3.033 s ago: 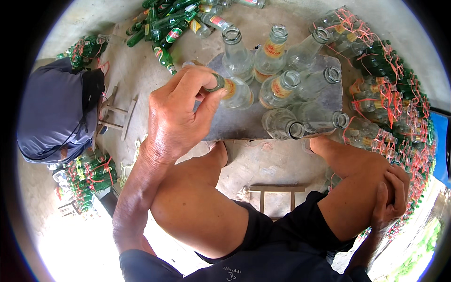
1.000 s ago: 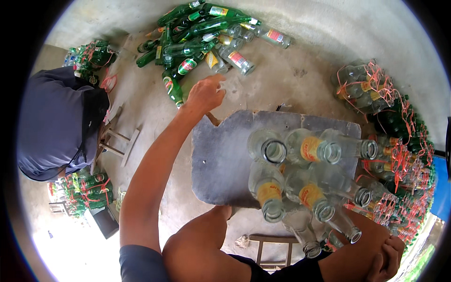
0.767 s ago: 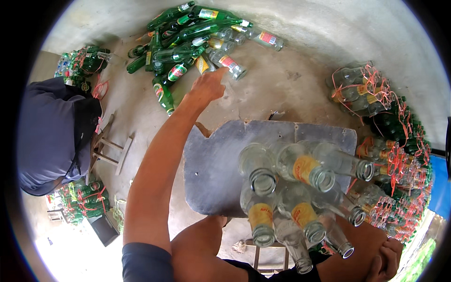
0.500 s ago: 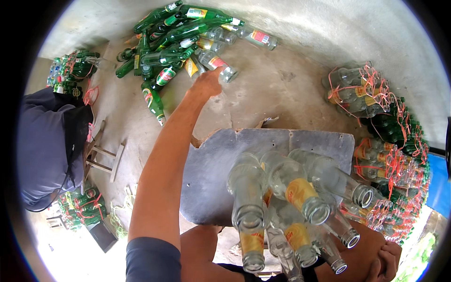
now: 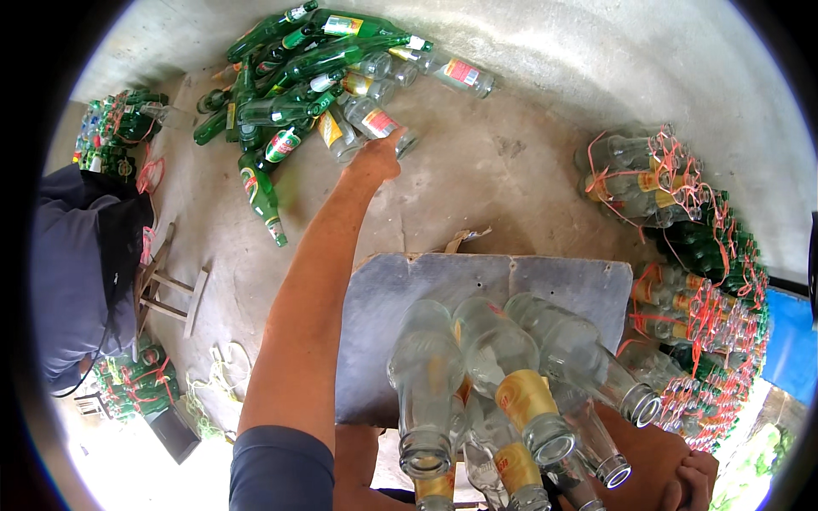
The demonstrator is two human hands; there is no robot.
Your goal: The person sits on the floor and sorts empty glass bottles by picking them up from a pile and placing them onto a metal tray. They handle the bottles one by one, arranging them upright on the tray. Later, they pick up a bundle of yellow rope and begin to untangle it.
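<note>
Grey concrete floor (image 5: 503, 192); clear glass bottle w/ red-and-white label (image 5: 378, 122) lies upper ctr of frame, just beyond L hand (image 5: 375, 159), fingers overlapping its near end; can't tell if gripped.

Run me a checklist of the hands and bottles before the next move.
1. Left hand at the clear bottle on the floor: ok.
2. Firm grip on it: cannot tell; the fingers are partly hidden.
3. Right hand helping there: not ok; it is by the right knee.
4. Standing bottles upright on the table: ok.
5. Green bottles stacked neatly: not ok; they lie in a loose heap.
</note>
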